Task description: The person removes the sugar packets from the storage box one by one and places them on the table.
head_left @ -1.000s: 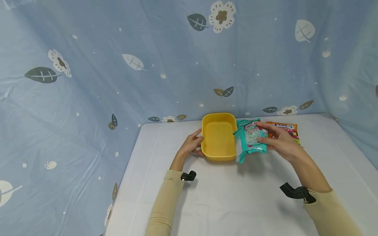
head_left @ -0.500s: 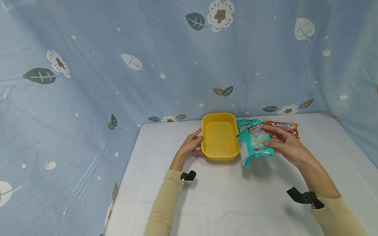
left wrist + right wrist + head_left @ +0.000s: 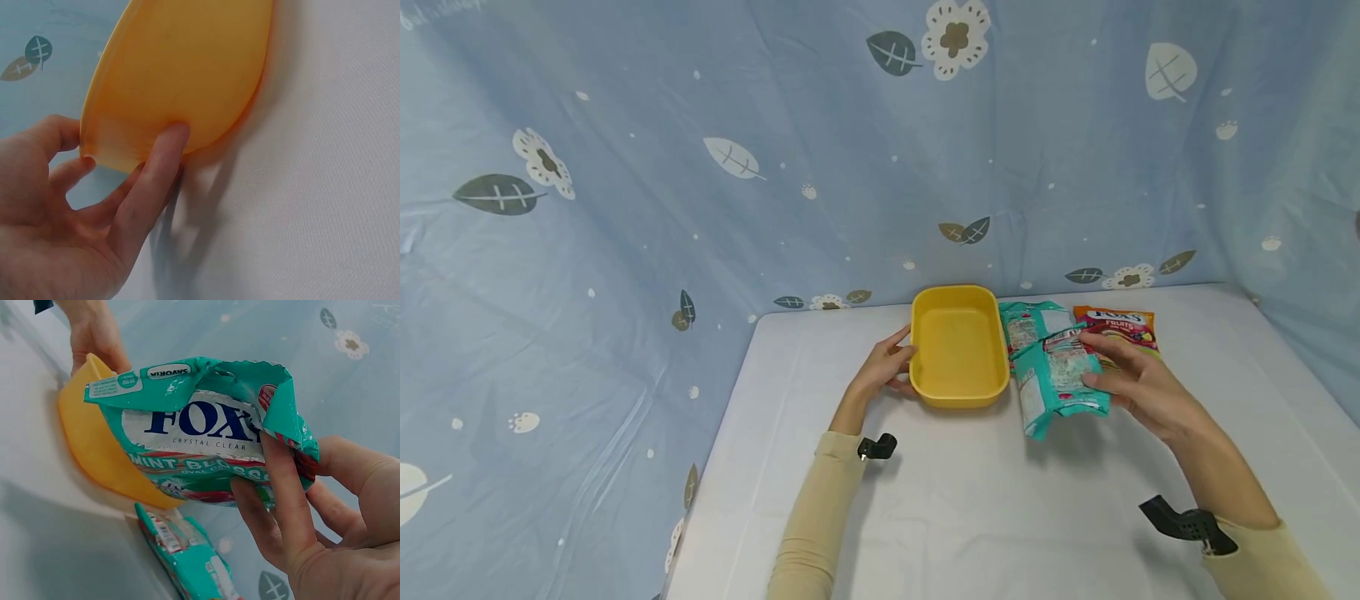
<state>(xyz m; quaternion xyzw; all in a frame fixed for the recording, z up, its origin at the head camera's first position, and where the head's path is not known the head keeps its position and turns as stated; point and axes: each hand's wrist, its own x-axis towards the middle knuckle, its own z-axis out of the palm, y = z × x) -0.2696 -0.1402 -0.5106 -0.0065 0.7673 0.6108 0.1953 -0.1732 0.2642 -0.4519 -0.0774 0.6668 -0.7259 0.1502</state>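
Observation:
My left hand (image 3: 883,365) holds the left side of a yellow plastic tub (image 3: 958,350), with fingers on its outer wall and at the rim in the left wrist view. In my right hand (image 3: 1138,383) is a teal candy bag (image 3: 200,437) printed FOX'S, gripped by one side between thumb and fingers. The bag is raised over the table just right of the tub, throwing a shadow below. Behind it lies a second teal candy bag (image 3: 1026,325), partly covered from the head view. An orange FOX'S fruits bag (image 3: 1123,323) lies farther right, partly behind my right hand.
The table has a white cloth (image 3: 955,508). A blue patterned curtain (image 3: 835,192) hangs along its back and left side, close behind the tub and the bags. A black wrist camera (image 3: 1187,523) is strapped to each sleeve.
My right hand has moved right and toward me with the teal candy bag, away from the tub. More of the second teal bag now shows. My left hand has stayed at the tub.

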